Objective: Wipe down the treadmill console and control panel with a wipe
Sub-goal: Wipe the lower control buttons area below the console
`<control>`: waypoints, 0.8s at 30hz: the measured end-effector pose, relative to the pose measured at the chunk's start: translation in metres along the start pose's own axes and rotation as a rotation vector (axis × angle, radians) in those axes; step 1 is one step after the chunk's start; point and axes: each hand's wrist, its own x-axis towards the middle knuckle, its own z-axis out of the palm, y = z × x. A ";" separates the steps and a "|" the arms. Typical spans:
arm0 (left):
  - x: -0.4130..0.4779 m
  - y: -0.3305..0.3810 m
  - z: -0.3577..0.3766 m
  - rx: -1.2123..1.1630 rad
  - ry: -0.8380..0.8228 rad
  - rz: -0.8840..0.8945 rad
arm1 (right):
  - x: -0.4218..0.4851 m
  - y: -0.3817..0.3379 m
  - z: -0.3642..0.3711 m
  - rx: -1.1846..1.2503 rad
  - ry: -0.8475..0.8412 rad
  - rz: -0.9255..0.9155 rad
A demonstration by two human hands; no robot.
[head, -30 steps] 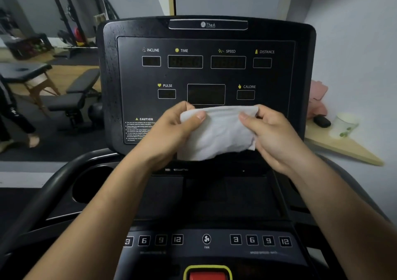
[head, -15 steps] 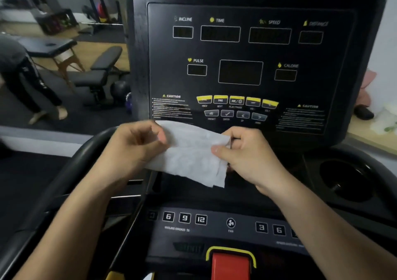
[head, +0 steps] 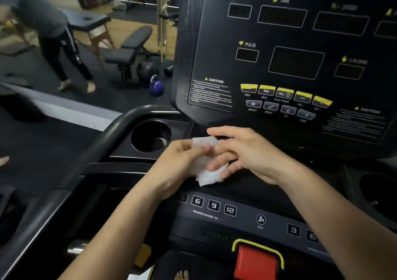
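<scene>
A white wipe, folded small, sits between both hands, in front of the base of the black treadmill console and above its lower edge. My left hand grips the wipe from the left with curled fingers. My right hand lies over it from the right, fingers straight and spread, touching the wipe. Below the hands runs the control panel with its numbered incline and speed keys and a fan key. Most of the wipe is hidden between the hands.
A round cup holder and a curved black handrail lie left of the hands. A red stop button sits at the bottom. Behind on the left are a person walking, a weight bench and a purple kettlebell.
The wipe went from spread wide between both hands to folded small. Both hands came together and dropped below the console. The view swung left and closer.
</scene>
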 end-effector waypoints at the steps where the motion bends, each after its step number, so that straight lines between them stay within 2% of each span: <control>1: 0.000 0.000 0.001 0.085 0.016 0.031 | -0.001 0.000 -0.002 -0.073 0.041 -0.050; 4: 0.003 0.005 -0.003 0.284 -0.018 0.121 | -0.001 0.001 -0.011 -0.360 0.246 -0.249; 6: 0.004 0.018 -0.005 0.408 -0.103 0.171 | 0.000 0.006 -0.011 -0.500 0.217 -0.251; 8: 0.009 0.027 -0.009 0.576 -0.098 0.207 | 0.001 0.013 -0.006 -0.477 0.244 -0.212; 9: 0.012 0.028 -0.013 0.679 -0.025 0.240 | 0.002 0.015 -0.003 -0.420 0.298 -0.195; 11: 0.014 0.027 -0.019 0.957 0.254 0.359 | 0.001 0.019 0.002 -0.392 0.388 -0.111; 13: 0.006 0.024 -0.018 1.257 0.479 0.538 | -0.001 0.027 0.002 -0.638 0.408 -0.023; 14: 0.000 0.019 -0.015 1.342 0.447 0.593 | -0.002 0.033 0.001 -0.798 0.434 -0.036; 15: -0.007 0.013 -0.010 1.399 0.343 0.608 | -0.003 0.037 0.001 -0.924 0.489 -0.117; 17: -0.016 -0.004 -0.002 1.490 0.105 0.549 | -0.007 0.037 0.004 -1.040 0.552 -0.388; 18: -0.017 -0.012 0.000 1.535 0.045 0.520 | -0.009 0.035 0.007 -1.093 0.509 -0.481; 19: -0.018 -0.016 0.001 1.576 0.021 0.496 | -0.010 0.034 0.010 -1.169 0.406 -0.492; 22: -0.025 -0.015 0.002 1.633 0.004 0.426 | -0.021 0.039 0.023 -1.392 0.047 -0.213; 24: -0.034 -0.014 0.002 1.639 -0.010 0.418 | -0.035 0.042 0.026 -1.381 -0.067 -0.110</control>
